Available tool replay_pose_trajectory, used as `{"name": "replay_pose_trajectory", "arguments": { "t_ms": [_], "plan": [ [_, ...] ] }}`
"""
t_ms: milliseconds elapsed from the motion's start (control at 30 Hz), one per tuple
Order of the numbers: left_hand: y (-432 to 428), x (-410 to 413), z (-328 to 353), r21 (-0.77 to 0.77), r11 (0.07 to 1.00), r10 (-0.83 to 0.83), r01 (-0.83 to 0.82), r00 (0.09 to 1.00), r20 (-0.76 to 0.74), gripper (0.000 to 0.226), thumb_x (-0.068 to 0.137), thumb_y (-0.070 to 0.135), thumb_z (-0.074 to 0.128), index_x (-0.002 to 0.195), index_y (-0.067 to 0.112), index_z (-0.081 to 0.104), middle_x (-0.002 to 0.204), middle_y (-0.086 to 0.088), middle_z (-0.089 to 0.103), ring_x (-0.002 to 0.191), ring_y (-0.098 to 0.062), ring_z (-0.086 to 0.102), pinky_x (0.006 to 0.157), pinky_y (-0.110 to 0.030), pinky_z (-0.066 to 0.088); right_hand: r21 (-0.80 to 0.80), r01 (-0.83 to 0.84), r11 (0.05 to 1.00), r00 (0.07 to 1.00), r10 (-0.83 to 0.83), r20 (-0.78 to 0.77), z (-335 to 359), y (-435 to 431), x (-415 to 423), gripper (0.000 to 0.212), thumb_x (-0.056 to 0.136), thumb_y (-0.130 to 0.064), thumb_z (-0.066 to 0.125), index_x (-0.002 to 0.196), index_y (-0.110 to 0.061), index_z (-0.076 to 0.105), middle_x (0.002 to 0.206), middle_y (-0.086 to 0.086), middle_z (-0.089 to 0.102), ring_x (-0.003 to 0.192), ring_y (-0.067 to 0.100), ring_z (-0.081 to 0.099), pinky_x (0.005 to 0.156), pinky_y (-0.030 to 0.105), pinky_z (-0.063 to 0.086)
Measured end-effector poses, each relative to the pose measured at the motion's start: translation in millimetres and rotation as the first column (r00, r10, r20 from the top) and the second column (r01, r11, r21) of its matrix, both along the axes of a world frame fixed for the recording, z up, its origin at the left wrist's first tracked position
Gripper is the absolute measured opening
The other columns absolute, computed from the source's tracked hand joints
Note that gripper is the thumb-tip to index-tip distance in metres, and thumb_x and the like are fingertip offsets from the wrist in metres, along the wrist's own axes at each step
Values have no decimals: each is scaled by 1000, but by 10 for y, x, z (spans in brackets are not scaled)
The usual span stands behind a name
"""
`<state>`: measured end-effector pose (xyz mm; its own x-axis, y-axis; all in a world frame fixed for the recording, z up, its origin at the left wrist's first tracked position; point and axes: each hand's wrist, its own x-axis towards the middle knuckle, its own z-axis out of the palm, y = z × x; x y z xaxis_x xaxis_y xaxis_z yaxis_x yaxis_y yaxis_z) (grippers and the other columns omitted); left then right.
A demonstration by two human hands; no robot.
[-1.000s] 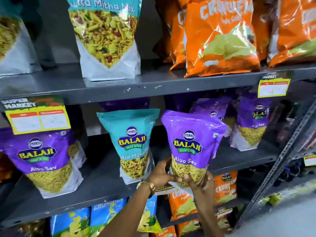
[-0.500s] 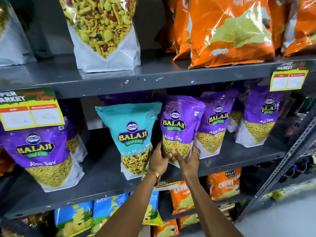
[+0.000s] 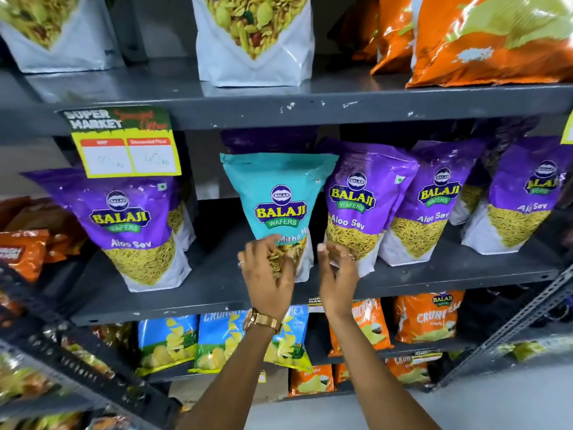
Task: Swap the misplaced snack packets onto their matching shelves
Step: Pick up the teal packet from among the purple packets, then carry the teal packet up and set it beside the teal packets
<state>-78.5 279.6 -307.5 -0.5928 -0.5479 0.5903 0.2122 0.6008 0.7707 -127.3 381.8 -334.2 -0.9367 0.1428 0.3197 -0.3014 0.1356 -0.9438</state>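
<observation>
Nearest the camera, two bare forearms reach up and forward from the bottom edge toward the middle shelf (image 3: 217,293). The left hand (image 3: 266,274), with a gold watch (image 3: 262,321) at the wrist and a ring on one finger, lies with fingers spread loosely over the lower front of the teal packet (image 3: 279,206) — touching it, though whether it actually grips the packet cannot be told. The right hand (image 3: 336,274), also ringed, has its fingers slightly curled and parted in the gap between the teal packet and the purple Aloo Sev packet (image 3: 362,209) just to its right; it seems to brush that purple packet's lower corner without closing on anything.

The teal packet stands upright on the middle shelf, the only teal one in a row of purple Aloo Sev packs: one larger pack (image 3: 133,225) well to its left, and two more (image 3: 428,206) (image 3: 524,197) further right. A yellow price tag (image 3: 127,150) hangs from the upper shelf's edge (image 3: 310,110) above the left purple pack.

Below the middle shelf sit blue chip bags (image 3: 173,342) and orange bags (image 3: 428,318).

Farther up, the top shelf carries white-bottomed mixture packets (image 3: 257,54) — only their lower halves show — and orange bags (image 3: 496,41) to the right.
</observation>
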Motion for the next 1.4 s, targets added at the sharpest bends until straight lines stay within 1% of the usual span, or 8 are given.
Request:
{"name": "replay_pose_trajectory", "arguments": {
  "t_ms": [133,233,367,600,733,933,1267,1400],
  "plan": [
    [-274,-107,-28,336,941,-115,33,967,226,107,58,48,77,146,14,27,141,-11,40,130,-23,38,109,-39,33,-65,-315,947,914,321,247,65,-152,-166,86,77,-59,65,146,-13,39,149,0,46,137,14,43,114,37,37],
    [-427,-149,-10,588,765,-465,265,858,218,99,58,13,87,140,12,34,124,-1,60,118,-21,56,92,-20,51,-144,-470,871,820,491,293,122,-134,-266,66,84,-47,64,140,-16,47,138,-1,59,125,4,56,106,32,46],
    [-550,-52,2,499,808,-494,314,823,281,79,56,-8,82,126,7,49,100,5,63,90,-11,61,67,-3,50,-91,-552,829,796,557,237,188,-2,-169,36,93,-13,58,127,-24,52,117,-15,64,103,-10,64,86,14,51],
    [-541,508,-88,395,867,-435,305,849,300,68,47,13,90,108,19,62,102,3,74,96,-16,70,84,-27,57,-157,-451,878,846,477,236,155,128,419,36,88,-9,64,122,-17,53,118,6,69,110,11,67,76,16,55],
    [-489,866,26,324,874,-466,363,816,341,74,47,27,94,114,19,62,109,1,74,103,-17,69,92,-45,56,-173,-388,905,886,418,202,301,296,891,30,82,-19,69,109,-26,60,116,5,71,94,-2,71,74,15,54],
    [-425,1369,704,229,864,-500,448,813,299,67,51,22,95,111,21,65,102,5,75,94,-10,70,82,-30,58,-92,-334,938,935,342,94,922,437,1551,37,71,-41,68,107,-36,59,109,-12,72,98,-8,68,77,12,54],
    [-965,1769,2306,188,879,-452,439,892,28,75,44,12,96,111,14,65,103,-6,78,96,-20,74,87,-47,60,20,-428,903,884,423,-198,2379,-79,1744,75,57,-40,82,127,-33,54,122,-13,69,115,-2,63,102,35,51],
    [-1341,1811,2838,120,901,-412,418,908,-72,70,43,14,96,104,16,61,100,-9,78,94,-23,75,88,-48,59,-21,-483,876,828,449,-336,2882,-522,1610,58,60,-34,81,113,-32,58,114,-6,73,110,8,69,100,36,54]
  ]
}}
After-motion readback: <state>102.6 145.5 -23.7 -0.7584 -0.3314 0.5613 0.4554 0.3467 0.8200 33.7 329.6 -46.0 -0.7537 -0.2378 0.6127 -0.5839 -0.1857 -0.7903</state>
